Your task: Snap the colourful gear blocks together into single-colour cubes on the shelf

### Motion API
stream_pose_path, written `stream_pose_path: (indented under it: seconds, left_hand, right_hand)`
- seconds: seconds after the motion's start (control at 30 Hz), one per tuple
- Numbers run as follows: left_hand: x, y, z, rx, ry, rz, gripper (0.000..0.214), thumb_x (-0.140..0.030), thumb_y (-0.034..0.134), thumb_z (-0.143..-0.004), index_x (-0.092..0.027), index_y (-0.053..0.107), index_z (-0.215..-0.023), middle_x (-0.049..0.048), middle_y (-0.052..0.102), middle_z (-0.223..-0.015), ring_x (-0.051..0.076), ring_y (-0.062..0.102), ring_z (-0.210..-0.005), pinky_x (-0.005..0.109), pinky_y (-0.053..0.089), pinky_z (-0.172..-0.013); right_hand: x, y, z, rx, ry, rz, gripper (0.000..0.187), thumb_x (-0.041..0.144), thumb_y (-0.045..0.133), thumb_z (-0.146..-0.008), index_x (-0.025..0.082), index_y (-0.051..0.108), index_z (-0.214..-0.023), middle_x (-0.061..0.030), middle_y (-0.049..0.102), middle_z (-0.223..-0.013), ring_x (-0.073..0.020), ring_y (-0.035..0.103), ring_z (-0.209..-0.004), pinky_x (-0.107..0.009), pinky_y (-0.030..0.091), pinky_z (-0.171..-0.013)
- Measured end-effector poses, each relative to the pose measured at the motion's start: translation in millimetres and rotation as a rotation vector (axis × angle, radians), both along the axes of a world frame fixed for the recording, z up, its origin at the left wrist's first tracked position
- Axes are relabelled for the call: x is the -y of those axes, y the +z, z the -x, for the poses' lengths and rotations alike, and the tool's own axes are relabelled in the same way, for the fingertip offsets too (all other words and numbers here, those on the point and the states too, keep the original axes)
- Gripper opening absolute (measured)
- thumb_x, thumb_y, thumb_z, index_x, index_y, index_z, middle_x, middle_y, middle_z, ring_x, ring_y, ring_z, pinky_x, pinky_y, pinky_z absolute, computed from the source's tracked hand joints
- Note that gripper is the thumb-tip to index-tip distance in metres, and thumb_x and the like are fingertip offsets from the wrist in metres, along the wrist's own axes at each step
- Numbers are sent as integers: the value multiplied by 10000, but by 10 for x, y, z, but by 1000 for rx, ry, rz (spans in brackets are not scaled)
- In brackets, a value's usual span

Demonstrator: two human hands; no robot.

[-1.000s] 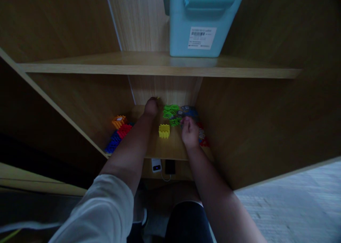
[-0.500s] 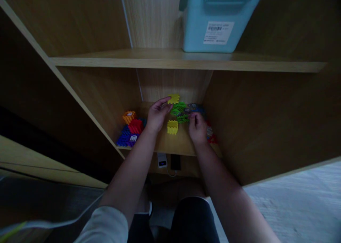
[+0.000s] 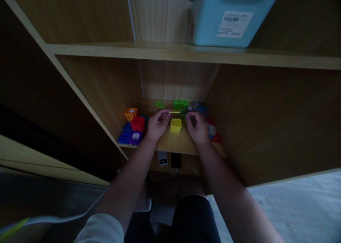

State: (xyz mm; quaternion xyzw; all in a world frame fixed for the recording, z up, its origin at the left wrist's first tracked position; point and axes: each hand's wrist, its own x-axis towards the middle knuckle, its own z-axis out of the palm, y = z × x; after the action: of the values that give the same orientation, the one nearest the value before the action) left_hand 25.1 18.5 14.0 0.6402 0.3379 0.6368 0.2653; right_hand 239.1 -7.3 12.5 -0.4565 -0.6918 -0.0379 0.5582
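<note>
My left hand (image 3: 157,124) pinches a thin yellow building panel (image 3: 174,112), seen nearly edge-on, over the shelf. Just below it stands a yellow open-topped box (image 3: 176,125) built of similar notched panels. On the other side, my right hand (image 3: 198,127) has its thumb and fingertips curled together. Its tips are beside a small green piece (image 3: 183,117); whether they grip it or anything else is hidden. Behind the hands lies a heap of green panels (image 3: 180,103), with more green pieces (image 3: 158,103) to the left.
Left on the shelf are an orange cube (image 3: 131,113), a red block (image 3: 137,123) and blue-purple pieces (image 3: 126,135). Grey-blue panels (image 3: 198,107) and red pieces (image 3: 216,138) lie right. A blue bin (image 3: 207,31) stands above; a power bank (image 3: 162,159) sits below.
The yellow panel has come down toward the box and turned from flat-facing to edge-on. My left hand moved lower with it. The camera view has shifted slightly.
</note>
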Motion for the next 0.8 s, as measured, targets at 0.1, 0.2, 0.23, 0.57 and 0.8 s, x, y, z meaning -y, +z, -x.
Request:
stream_pose_path:
  seconds: [0.1, 0.2, 0.23, 0.57, 0.8]
  left_hand:
    - [39, 9, -4, -24, -1, -14, 279, -464, 748, -999, -225, 792, -1137, 58, 823, -1032, 187, 783, -917, 305, 618, -832]
    - [72, 7, -13, -30, -23, -11, 290, -481, 737, -1004, -226, 765, -1139, 52, 811, -1009, 183, 775, -891, 298, 613, -816]
    - [75, -4, -15, -24, -43, -6, 293, -487, 732, -1007, -228, 752, -1143, 49, 806, -1000, 180, 771, -874, 296, 611, -807]
    - [138, -15, -35, 20, -233, -10, 276, -467, 737, -995, -231, 684, -1128, 37, 763, -956, 176, 746, -853, 300, 603, -810]
    - [330, 170, -51, -212, -259, -71, 282, -440, 603, -1077, -204, 739, -1006, 53, 780, -934, 177, 734, -846, 288, 584, -777]
  right_hand:
    - [23, 34, 60, 75, 51, -8, 169, 390, 645, -1070, 275, 709, -1175, -76, 778, -1073, -288, 718, -1035, -473, 592, -954]
    - [55, 64, 107, 120, 72, -18, 163, 361, 638, -1075, 287, 722, -1193, -74, 795, -1090, -290, 729, -1031, -481, 607, -949]
    - [67, 72, 117, 132, 75, -22, 167, 351, 629, -1079, 290, 725, -1202, -74, 800, -1104, -291, 733, -1036, -486, 610, -955]
    - [137, 112, 166, 163, 179, -38, 399, 382, 689, -1046, 327, 649, -1439, -103, 708, -1440, -308, 685, -1333, -552, 587, -1134]
    - [134, 108, 160, 167, 223, -81, 276, 369, 634, -1081, 315, 717, -1338, -78, 787, -1293, -281, 738, -1209, -519, 622, -1060]
